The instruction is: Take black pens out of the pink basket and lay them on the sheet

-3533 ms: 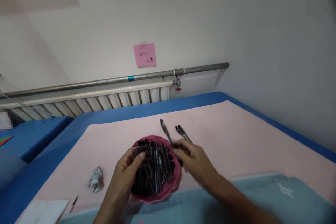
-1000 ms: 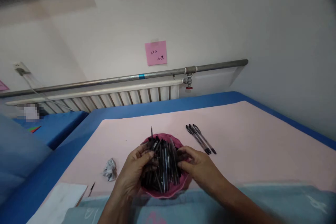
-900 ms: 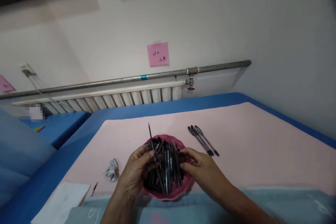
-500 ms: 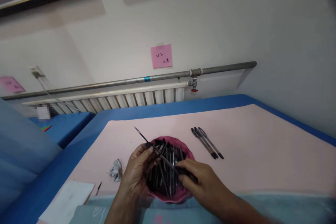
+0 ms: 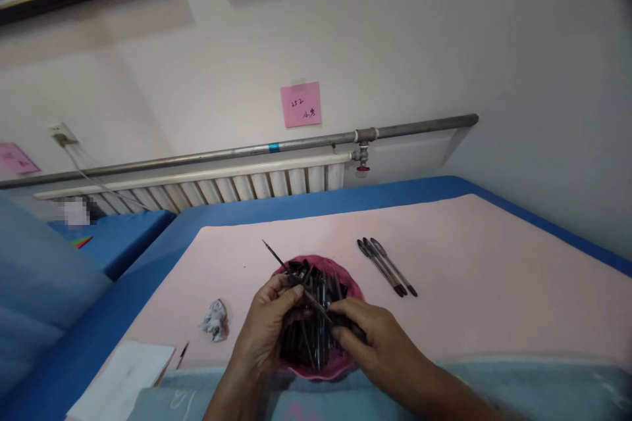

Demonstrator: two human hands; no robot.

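Note:
Above a pink basket (image 5: 337,367) filled with dark pens (image 5: 320,342), my two hands work on one pen. My left hand (image 5: 270,316) is closed, pinching a dark pen refill (image 5: 277,256) whose thin tip points up and to the left. A pen barrel (image 5: 318,306) runs down from the left fingers, in line with the refill. Its lower end is in the closed fingers of my right hand (image 5: 363,329). How far the refill sits inside the barrel is hidden by the left fingers.
Three capped pens (image 5: 388,266) lie side by side right of the basket. To the left are a crumpled tissue (image 5: 215,321), white paper (image 5: 123,378) and a small dark refill or pen tip (image 5: 182,354). A radiator (image 5: 237,187) stands behind the table.
My left hand has slid down and right along the refill towards my right hand, and less of the refill and barrel shows between them. My right hand stays nearly in place.

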